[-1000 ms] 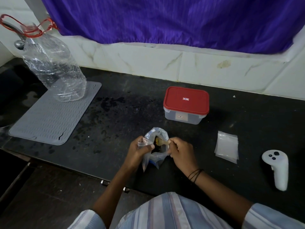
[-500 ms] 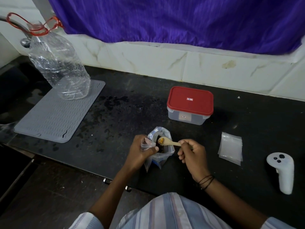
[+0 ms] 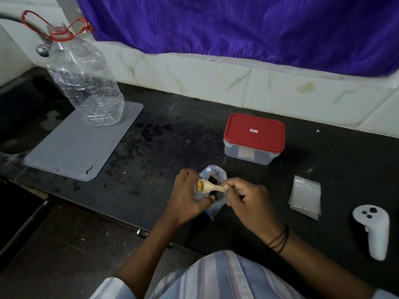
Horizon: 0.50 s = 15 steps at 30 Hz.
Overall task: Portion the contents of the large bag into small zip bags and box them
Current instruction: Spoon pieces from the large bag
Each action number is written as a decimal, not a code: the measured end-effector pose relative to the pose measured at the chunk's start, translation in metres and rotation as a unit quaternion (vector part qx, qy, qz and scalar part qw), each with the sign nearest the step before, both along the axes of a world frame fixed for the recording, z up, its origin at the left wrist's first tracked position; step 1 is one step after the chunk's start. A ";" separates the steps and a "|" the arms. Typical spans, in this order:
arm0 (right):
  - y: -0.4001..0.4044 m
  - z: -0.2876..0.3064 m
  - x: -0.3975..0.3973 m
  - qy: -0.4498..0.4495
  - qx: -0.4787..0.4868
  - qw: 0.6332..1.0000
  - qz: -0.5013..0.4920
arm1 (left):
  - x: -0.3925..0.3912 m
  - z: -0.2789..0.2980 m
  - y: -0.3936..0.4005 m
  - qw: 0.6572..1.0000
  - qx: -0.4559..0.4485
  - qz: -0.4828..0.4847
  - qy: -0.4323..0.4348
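A large clear plastic bag (image 3: 216,175) stands open on the black counter near its front edge, dark inside. My left hand (image 3: 185,197) grips a small zip bag (image 3: 199,194) held against the large bag's left side. My right hand (image 3: 248,201) holds a small wooden spoon (image 3: 210,186) by its handle; the bowl carries orange-yellow pieces and sits at the small bag's mouth. A clear box with a red lid (image 3: 254,137) stands shut behind the bags. A stack of empty small zip bags (image 3: 305,196) lies to the right.
A white hand controller (image 3: 374,229) lies at the far right. A crumpled clear bottle (image 3: 84,83) stands on a grey ribbed mat (image 3: 75,147) at the back left. A white tiled wall and purple curtain back the black counter (image 3: 172,137).
My right hand has drawn the spoon up out of the large bag and carried it left, with orange pieces in its bowl, to the small bag in my left hand.
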State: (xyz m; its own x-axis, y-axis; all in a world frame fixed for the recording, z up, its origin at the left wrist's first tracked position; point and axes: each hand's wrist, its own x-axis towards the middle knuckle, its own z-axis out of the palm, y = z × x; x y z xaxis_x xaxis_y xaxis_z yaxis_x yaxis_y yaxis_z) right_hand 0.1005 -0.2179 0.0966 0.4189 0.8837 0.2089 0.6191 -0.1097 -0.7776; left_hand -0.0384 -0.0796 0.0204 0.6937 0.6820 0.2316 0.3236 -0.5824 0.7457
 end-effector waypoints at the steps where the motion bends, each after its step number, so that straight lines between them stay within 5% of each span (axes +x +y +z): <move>1: 0.001 0.003 0.000 -0.072 -0.011 0.997 0.041 | 0.001 0.000 -0.001 1.000 0.015 -0.001 0.012; 5: 0.009 0.019 0.001 -0.275 -0.061 0.946 0.163 | 0.002 0.001 -0.003 0.998 0.059 -0.006 0.029; 9: 0.008 0.025 0.004 -0.414 0.002 0.891 0.186 | 0.003 0.001 -0.003 0.998 0.061 -0.002 0.021; 12: 0.001 0.023 0.009 -0.422 0.072 0.894 0.131 | 0.001 0.001 -0.002 0.999 0.032 0.020 0.016; 15: -0.003 0.010 0.020 -0.343 0.085 0.934 0.044 | -0.003 0.003 -0.003 0.999 0.013 0.043 0.018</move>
